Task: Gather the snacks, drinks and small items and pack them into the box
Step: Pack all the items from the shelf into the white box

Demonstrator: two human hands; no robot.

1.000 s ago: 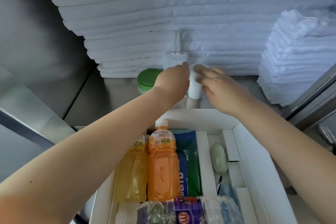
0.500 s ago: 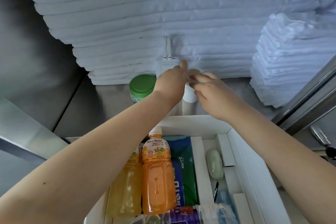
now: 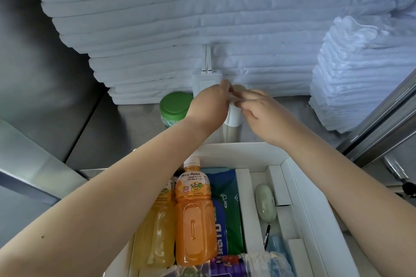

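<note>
While the box [image 3: 299, 184] already holds a good share of the load, the packing looks only partly done. Inside it lie an orange drink bottle [image 3: 193, 216] and a yellow drink bottle [image 3: 155, 227] side by side, a green-and-blue packet [image 3: 227, 204] just right of them, a clear wrapped bundle [image 3: 227, 265] across the near end, and a pale oval case [image 3: 266, 207] in the narrow right-hand compartment. Out on the bench [image 3: 139, 139] a green-lidded jar [image 3: 174, 109] and a flat white device [image 3: 203, 83] leaning on the stacked white towels [image 3: 225, 29] seem to remain. Both arms reach forward past the box's far wall. The left hand [image 3: 208, 105] and right hand [image 3: 258, 110] meet around a small white cup-like container [image 3: 234, 117] held above the bench: the left grip is wrapped on its side, the right fingers [image 3: 242, 103] closed on its top and side. Whether it is being opened, shut or merely lifted, I cannot tell.
</note>
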